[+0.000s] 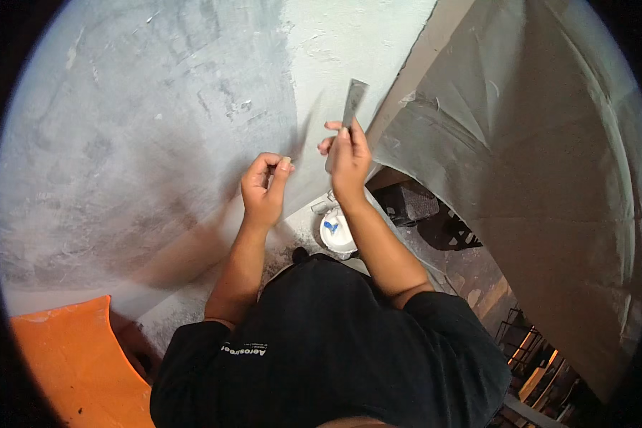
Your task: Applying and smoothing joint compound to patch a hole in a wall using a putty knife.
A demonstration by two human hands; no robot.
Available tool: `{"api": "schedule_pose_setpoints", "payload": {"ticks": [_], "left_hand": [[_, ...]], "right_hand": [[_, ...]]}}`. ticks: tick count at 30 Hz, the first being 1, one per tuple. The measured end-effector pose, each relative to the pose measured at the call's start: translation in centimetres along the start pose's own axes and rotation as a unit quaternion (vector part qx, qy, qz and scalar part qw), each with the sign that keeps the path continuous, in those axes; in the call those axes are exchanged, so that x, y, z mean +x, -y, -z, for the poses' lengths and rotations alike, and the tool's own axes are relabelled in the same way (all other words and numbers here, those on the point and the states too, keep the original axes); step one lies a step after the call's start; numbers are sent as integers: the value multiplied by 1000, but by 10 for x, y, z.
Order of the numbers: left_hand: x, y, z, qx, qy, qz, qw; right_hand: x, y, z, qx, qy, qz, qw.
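My right hand [349, 164] is closed around a flat metal putty knife [354, 100], its blade pointing up and away from me. The blade is held in front of the pale, whitish strip [328, 43] of the wall. To the left, my left hand [262, 192] is raised with thumb and fingers pinched together. Whatever sits in that pinch, if anything, is too small to name. Both hands are apart from each other. Below them, on the floor, stands a white bucket [324, 241] with white material and a small blue object [331, 227] inside.
A mottled grey wall [150, 107] spreads across the left. At the right hangs a large creased grey sheet [542, 164]. An orange sheet [78, 364] lies at lower left. Dark crates [406, 203] and a wire rack [517, 339] show beneath the grey sheet.
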State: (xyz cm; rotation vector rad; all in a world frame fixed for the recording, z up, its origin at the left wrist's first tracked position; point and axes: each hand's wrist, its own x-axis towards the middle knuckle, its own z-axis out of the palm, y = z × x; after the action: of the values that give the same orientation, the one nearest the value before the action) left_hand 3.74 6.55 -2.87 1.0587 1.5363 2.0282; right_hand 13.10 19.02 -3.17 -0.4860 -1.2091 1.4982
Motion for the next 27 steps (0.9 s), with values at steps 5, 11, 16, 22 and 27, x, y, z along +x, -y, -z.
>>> {"api": "schedule_pose_setpoints", "payload": {"ticks": [5, 11, 16, 22, 27], "left_hand": [[0, -2, 12, 7, -21, -2, 1000], [-2, -1, 11, -25, -30, 1, 999], [-6, 2, 31, 50, -39, 4, 998], [-7, 11, 41, 9, -89, 23, 996], [-11, 11, 41, -24, -74, 60, 995]], "right_hand": [[-23, 46, 16, 198, 122, -162, 959], [-30, 38, 2, 154, 169, -159, 960], [-32, 30, -15, 44, 203, -158, 965], [-23, -17, -24, 27, 227, -236, 944], [-7, -31, -42, -97, 251, -181, 946]]}}
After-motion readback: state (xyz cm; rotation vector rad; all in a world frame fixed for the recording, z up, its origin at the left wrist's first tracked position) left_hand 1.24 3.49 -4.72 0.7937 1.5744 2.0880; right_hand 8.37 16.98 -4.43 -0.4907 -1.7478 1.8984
